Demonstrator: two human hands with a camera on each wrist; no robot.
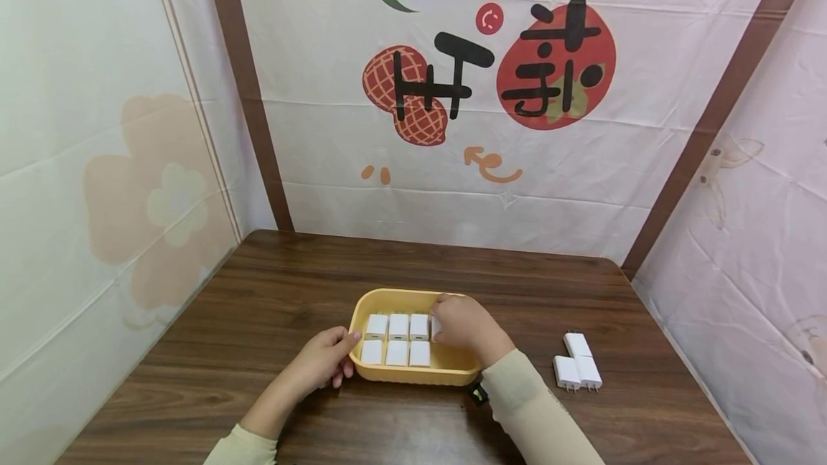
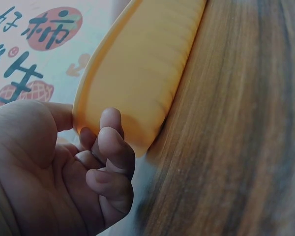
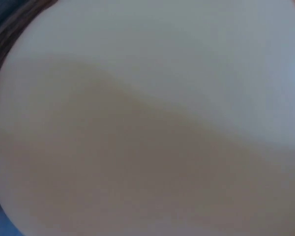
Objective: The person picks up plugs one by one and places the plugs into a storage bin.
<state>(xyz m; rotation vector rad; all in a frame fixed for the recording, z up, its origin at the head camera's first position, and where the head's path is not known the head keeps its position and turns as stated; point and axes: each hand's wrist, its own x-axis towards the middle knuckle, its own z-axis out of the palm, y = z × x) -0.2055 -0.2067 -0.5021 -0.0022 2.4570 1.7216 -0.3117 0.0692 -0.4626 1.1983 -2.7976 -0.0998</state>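
On the table stands a yellow plastic basket point(image 1: 416, 375) holding several white charger plugs point(image 1: 398, 326) in two rows. My left hand point(image 1: 321, 359) grips its left end; in the left wrist view the thumb lies over the rim of the basket point(image 2: 137, 59) and the fingers curl below the outer side. Inside the basket's right part, my right hand point(image 1: 470, 327) pinches another white charger plug point(image 1: 436, 327) at the end of the back row. Fingers cover much of that plug. The right wrist view is filled by a blurred pale surface.
Right of the basket, three loose white charger plugs point(image 1: 577, 345) lie grouped on the dark wooden table point(image 1: 310, 264). A small black object point(image 1: 478, 394) shows beside the right sleeve. Printed curtains point(image 1: 452, 199) enclose the table's back and sides.
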